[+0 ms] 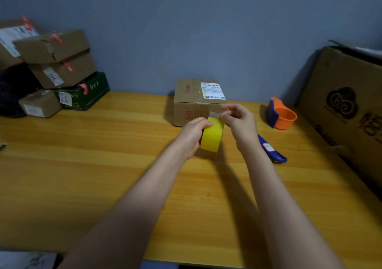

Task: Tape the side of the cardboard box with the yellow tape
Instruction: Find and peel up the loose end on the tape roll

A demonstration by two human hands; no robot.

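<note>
Both forearms reach out: my left hand grips the yellow tape, my right hand pinches its free end. No yellow strip yet shows on the cardboard box, just beyond.

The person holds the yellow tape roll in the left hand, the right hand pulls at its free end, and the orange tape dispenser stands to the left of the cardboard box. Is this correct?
Not quite. The orange tape dispenser stands to the right of the cardboard box, not the left, as the head view shows. The rest holds: the left hand holds the yellow tape roll, and the right hand pulls at its free end.
</note>
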